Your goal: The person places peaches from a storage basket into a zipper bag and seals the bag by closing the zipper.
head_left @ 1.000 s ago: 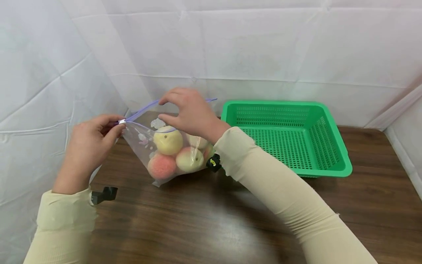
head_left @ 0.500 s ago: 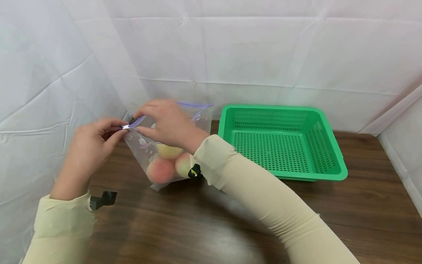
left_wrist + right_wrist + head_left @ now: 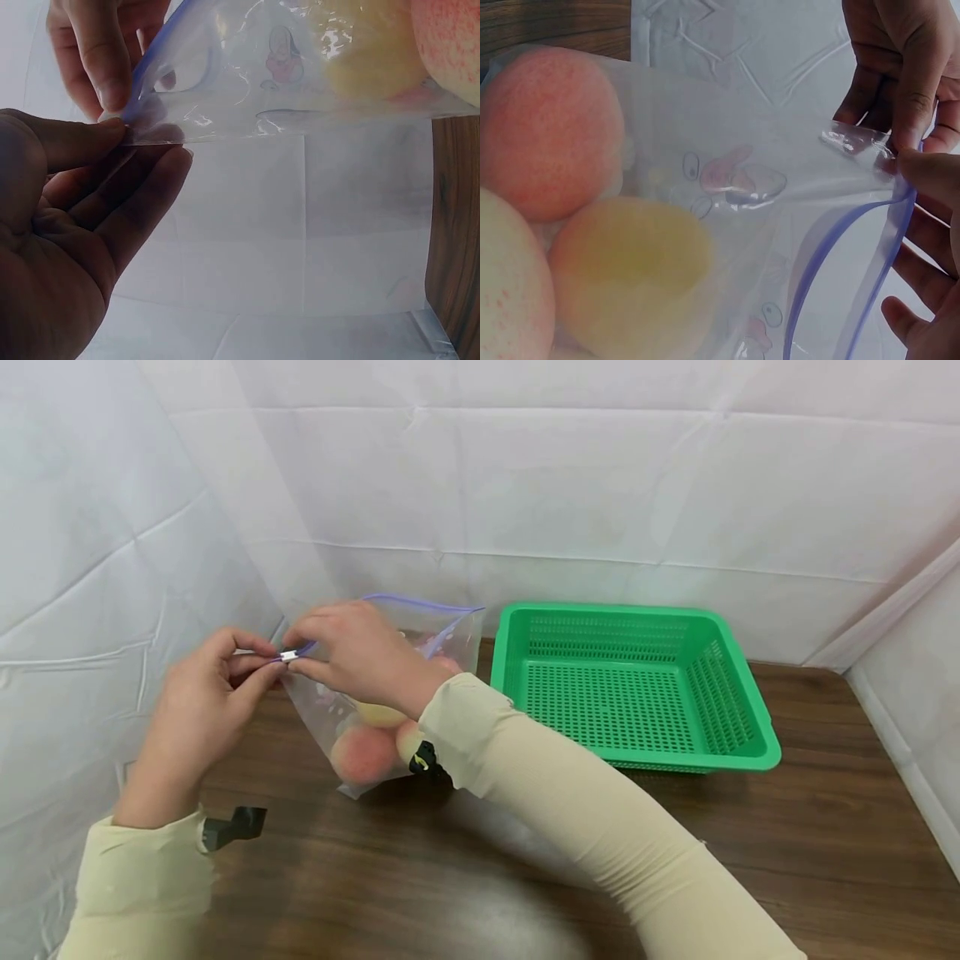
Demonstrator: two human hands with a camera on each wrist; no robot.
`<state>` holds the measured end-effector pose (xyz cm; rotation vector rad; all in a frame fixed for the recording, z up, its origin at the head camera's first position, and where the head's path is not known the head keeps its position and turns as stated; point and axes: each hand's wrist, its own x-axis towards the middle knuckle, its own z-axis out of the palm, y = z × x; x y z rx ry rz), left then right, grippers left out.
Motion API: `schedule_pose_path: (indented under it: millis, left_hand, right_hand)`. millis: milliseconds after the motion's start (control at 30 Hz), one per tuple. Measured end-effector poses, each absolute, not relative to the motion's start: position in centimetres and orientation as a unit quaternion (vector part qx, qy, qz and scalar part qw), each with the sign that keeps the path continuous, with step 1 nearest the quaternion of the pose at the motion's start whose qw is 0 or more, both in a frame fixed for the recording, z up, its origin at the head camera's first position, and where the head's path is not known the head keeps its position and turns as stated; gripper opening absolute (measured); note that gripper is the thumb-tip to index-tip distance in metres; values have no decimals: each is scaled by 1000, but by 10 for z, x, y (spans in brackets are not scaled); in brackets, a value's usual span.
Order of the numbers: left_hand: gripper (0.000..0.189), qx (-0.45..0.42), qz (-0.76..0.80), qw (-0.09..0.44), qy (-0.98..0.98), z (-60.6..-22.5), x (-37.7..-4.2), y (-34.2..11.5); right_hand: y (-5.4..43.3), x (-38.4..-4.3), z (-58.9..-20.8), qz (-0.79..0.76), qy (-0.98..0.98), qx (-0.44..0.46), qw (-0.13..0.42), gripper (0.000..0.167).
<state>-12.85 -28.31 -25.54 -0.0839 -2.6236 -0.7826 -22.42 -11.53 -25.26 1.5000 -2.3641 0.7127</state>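
Observation:
A clear slider zip bag (image 3: 307, 702) with a purple zip edge stands on the table, several peaches (image 3: 365, 755) inside it. My left hand (image 3: 191, 710) pinches the bag's upper left corner between thumb and fingers. Right beside it, my right hand (image 3: 360, 652) has thumb and forefinger at the white slider (image 3: 288, 656), pinching the zip there. To the right of the slider the bag's mouth gapes, as the parted purple strips (image 3: 814, 270) in the right wrist view show. Behind my right hand and sleeve, part of the bag and some peaches are hidden.
A green plastic basket (image 3: 750, 752) with perforated walls sits on the wooden table (image 3: 360, 877), just right of the bag. White cloth (image 3: 562, 485) hangs behind and at both sides. Each sleeve carries a small black mount (image 3: 236, 827) at the wrist.
My right hand has moved left along the bag's zip, from over its middle to the slider beside my left hand. The left hand keeps its pinch on the corner.

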Motion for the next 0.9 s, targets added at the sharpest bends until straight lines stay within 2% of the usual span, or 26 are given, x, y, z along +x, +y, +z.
schedule_pose_path:
  millis: [333,700,900]
  left_hand:
    - [6,-42,-312,214,-925,-257,-127,-283]
    - [5,-48,-302,220,-926,-255,-125,-281]
    - [5,-54,-306,216,-926,-256,-125,-282]
  right_hand:
    - [-117,-222,-249,219,-804,541,113,20]
    - [-116,-222,-250,200,-805,543,134,18]
    - [-116,-222,-250,201,-807,542,123,18]
